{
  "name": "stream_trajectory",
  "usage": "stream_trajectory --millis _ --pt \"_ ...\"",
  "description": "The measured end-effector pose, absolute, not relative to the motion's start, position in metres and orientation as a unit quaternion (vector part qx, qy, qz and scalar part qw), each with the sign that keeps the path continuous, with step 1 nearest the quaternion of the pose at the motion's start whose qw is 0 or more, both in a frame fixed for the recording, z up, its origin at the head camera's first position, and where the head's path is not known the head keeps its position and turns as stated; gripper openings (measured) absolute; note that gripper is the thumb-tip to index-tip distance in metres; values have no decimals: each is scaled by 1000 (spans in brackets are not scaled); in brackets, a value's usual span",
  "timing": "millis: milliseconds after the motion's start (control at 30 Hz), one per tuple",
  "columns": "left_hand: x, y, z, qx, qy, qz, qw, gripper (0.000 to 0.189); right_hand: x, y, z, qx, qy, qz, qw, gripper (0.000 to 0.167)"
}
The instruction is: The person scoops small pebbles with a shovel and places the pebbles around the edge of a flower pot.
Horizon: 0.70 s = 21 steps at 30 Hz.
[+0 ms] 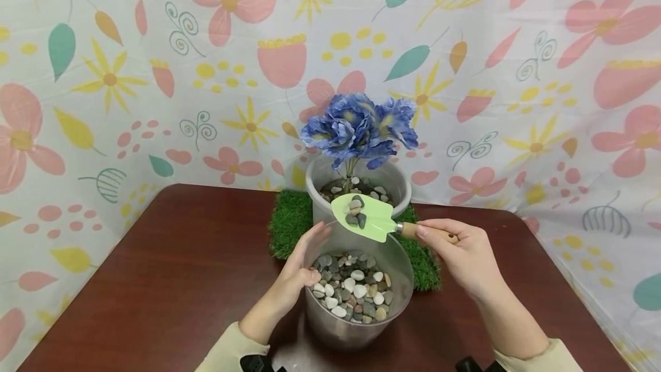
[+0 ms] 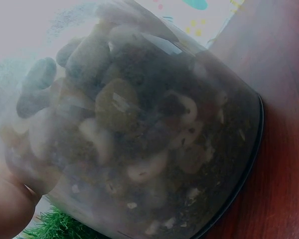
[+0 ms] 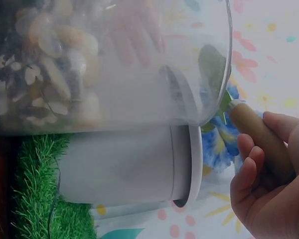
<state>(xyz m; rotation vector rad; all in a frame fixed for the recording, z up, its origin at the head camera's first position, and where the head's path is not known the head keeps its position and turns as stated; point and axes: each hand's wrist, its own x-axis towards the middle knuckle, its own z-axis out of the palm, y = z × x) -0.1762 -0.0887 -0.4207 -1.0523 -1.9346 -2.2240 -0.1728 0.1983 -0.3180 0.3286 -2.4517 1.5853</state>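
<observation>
My right hand [image 1: 465, 251] grips the wooden handle [image 3: 259, 134] of a small trowel with a light green blade [image 1: 374, 220]. Several grey and tan pebbles [image 1: 355, 211] lie on the blade, above the far rim of a clear plastic bucket [image 1: 346, 334]. Inside the bucket are many grey, white and brown pebbles [image 1: 356, 291]. My left hand [image 1: 291, 277] holds the bucket's left side, thumb near the rim and fingers along the outer wall. In the left wrist view, darker material and pebbles [image 2: 117, 104] show through the bucket wall.
Behind the bucket stands a grey-white pot [image 3: 124, 164] with blue artificial flowers [image 1: 356, 125] and some pebbles in it. The pot rests on a green artificial grass mat [image 1: 289, 223]. A dark reddish-brown table [image 1: 181, 280] lies below, with a flower-patterned cloth [image 1: 206, 73] behind.
</observation>
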Motion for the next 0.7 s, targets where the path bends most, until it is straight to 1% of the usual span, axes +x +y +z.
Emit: stream_trajectory --millis 233,433,700 --pt "-176 -89 -420 -338 -616 -712 9 80 -179 199 -315 103 -839 525 98 30" --pt "-176 -88 -422 -342 -612 -713 13 80 -186 201 -312 103 -845 514 106 31" --pt "-176 -87 -421 -341 -613 -713 14 81 -195 206 -304 97 -866 471 137 31"
